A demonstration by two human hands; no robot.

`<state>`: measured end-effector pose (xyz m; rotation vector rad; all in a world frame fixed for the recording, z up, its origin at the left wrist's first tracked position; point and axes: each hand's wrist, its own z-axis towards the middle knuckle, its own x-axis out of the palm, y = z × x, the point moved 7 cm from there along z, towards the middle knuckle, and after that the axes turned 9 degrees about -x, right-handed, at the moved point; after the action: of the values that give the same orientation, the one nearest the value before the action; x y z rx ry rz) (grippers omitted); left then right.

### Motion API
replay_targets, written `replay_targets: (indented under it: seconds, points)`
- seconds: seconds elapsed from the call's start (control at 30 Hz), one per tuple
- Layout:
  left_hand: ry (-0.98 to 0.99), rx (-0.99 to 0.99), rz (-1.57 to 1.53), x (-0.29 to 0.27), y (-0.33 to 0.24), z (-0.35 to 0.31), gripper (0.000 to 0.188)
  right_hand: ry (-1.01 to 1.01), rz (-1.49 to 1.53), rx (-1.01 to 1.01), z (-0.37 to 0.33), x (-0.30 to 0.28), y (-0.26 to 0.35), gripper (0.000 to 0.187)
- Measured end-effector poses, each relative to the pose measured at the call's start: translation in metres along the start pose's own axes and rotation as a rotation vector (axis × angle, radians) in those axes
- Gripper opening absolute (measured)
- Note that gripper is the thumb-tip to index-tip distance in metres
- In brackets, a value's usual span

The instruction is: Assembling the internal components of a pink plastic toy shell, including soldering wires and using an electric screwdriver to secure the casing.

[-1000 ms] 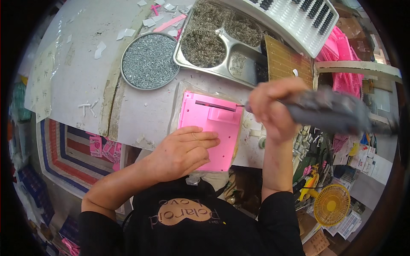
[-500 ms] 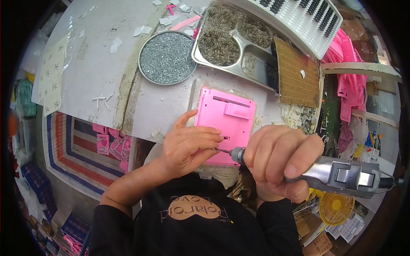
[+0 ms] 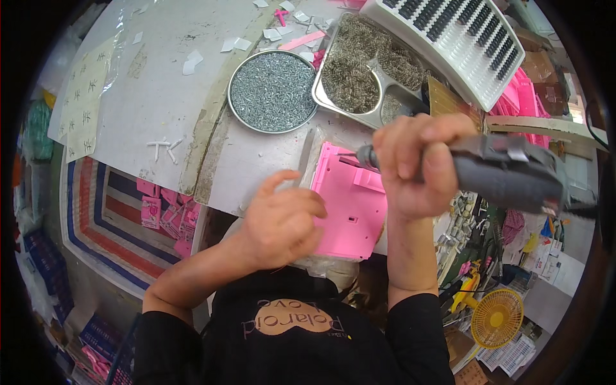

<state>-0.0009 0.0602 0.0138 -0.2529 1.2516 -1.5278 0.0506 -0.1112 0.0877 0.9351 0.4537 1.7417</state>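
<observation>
A flat pink plastic panel point(image 3: 351, 234) with slots and small holes lies on the table in front of me. My left hand point(image 3: 285, 221) is over its left edge, fingers curled in and one finger sticking out; whatever they may hold is hidden. My right hand point(image 3: 420, 163) is wrapped around a grey electric screwdriver point(image 3: 507, 176), blurred by motion. The screwdriver lies almost level, its thin bit pointing left above the panel's far edge. Beyond the panel stands a round metal dish point(image 3: 273, 93) full of small silvery screws.
A metal compartment tray point(image 3: 330, 102) of small springs sits at the far right of the dish, under a white rack point(image 3: 449, 48) with black pieces. White plastic bits point(image 3: 462, 218) pile up at the right. A striped bag point(image 3: 96, 237) with pink parts is at the left; a yellow fan point(image 3: 497, 317) stands lower right.
My right hand has lifted the screwdriver up and away from the panel's near part toward its far edge. My left hand has drawn back from the panel's middle to its left edge.
</observation>
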Motion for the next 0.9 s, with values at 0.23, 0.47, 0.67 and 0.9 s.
replay_targets:
  seconds: [0.23,0.47,0.67,0.9]
  points:
    - [-0.031,-0.023,0.162,0.014,-0.003,-0.010,0.030,0.009,-0.128,0.085,-0.010,-0.003,-0.033,0.022]
    - [-0.023,-0.017,0.173,0.013,-0.008,-0.011,0.031,0.183,-0.398,0.101,-0.010,-0.001,-0.040,0.024]
    - [-0.041,-0.028,0.186,0.016,-0.004,-0.015,0.029,0.132,-0.003,0.157,-0.003,0.018,-0.012,0.024]
    - [-0.007,-0.098,0.130,0.015,-0.003,-0.014,0.022,0.235,-0.362,0.122,-0.030,0.009,-0.029,0.022]
